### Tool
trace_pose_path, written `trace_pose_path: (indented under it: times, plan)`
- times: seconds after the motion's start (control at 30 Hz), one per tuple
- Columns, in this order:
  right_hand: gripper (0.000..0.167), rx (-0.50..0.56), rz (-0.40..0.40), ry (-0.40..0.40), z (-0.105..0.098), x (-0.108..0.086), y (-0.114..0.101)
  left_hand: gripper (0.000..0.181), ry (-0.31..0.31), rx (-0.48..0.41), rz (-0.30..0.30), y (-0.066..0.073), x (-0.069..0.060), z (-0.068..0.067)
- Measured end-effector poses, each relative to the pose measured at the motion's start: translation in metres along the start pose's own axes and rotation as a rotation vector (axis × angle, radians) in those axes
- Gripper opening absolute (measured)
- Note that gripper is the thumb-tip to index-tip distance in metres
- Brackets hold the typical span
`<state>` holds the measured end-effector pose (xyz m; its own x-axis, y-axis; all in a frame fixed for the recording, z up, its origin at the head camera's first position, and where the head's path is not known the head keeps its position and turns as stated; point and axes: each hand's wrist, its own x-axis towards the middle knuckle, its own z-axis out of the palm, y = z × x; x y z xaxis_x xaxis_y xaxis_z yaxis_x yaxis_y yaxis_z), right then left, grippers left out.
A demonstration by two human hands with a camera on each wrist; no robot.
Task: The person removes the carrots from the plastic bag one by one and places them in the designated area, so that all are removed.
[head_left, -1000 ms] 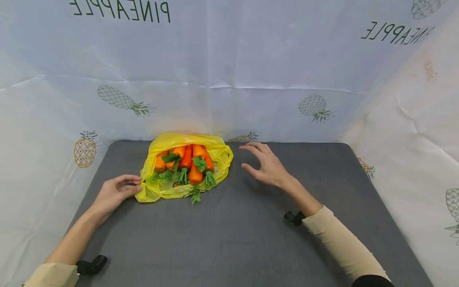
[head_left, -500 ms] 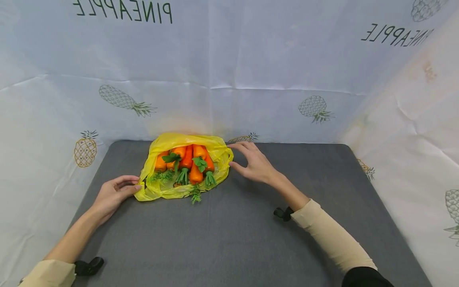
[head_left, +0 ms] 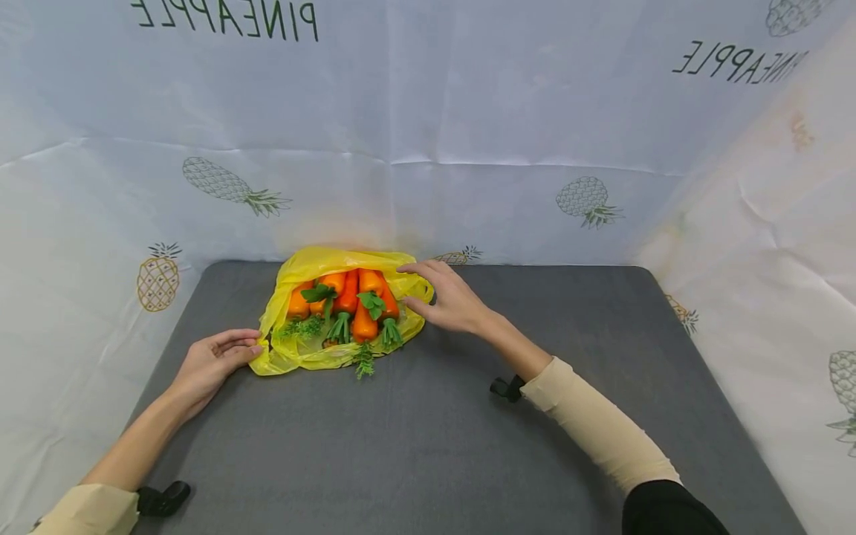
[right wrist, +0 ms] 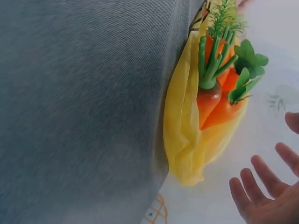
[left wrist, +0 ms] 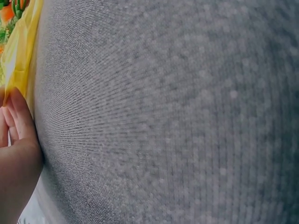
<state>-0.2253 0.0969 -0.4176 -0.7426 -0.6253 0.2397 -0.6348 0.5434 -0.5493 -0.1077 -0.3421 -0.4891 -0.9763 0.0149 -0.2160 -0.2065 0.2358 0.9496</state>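
A yellow plastic bag (head_left: 314, 258) lies on the grey table with its mouth facing me. Inside it are several orange carrots (head_left: 364, 325) with green tops, and a leafy sprig (head_left: 364, 362) hangs over the front rim. My left hand (head_left: 207, 364) pinches the bag's left edge between thumb and fingers; in the left wrist view the yellow film (left wrist: 21, 60) runs up from the fingertips. My right hand (head_left: 449, 299) hovers over the bag's right edge, thumb and fingers apart. In the right wrist view its fingers (right wrist: 266, 175) are spread and hold nothing.
The grey table (head_left: 401, 446) reaches up to a white cloth (head_left: 468, 89) with pineapple prints behind it. Similar cloth hangs at both sides. Black wrist straps (head_left: 163, 498) sit at both cuffs.
My right hand has moved left from beside the bag to over its right edge. The left hand keeps its pinch on the bag, and the carrots have stayed put.
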Motion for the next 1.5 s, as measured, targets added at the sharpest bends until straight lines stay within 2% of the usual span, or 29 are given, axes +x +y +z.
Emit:
trace_pose_path:
  times: [0.23, 0.47, 0.67, 0.8, 1.0, 1.17, 1.5]
  plan:
    - [0.050, 0.112, -0.018, -0.023, 0.014, 0.019, -0.004, 0.053, 0.006, 0.112, -0.012, -0.001, 0.000, -0.001]
    - [0.050, 0.231, -0.028, -0.047, 0.025, 0.032, -0.007, 0.052, -0.018, 0.103, 0.002, -0.001, 0.000, -0.002]
    - [0.046, 0.272, -0.010, -0.049, 0.035, 0.040, -0.008, 0.051, -0.032, 0.099, 0.013, -0.002, 0.000, -0.001]
    - [0.043, 0.265, 0.011, -0.044, 0.041, 0.045, -0.009, 0.049, -0.032, 0.091, 0.014, -0.003, 0.000, -0.002]
    - [0.040, 0.228, 0.105, -0.010, 0.051, 0.054, -0.012, 0.041, -0.036, 0.053, 0.022, -0.003, -0.001, -0.001]
    - [0.043, 0.183, 0.159, -0.003, 0.059, 0.059, -0.011, 0.038, -0.045, 0.007, 0.040, -0.003, -0.001, -0.001]
    - [0.037, 0.136, 0.197, 0.036, 0.063, 0.060, -0.011, 0.041, -0.034, 0.030, 0.035, -0.005, -0.001, -0.001]
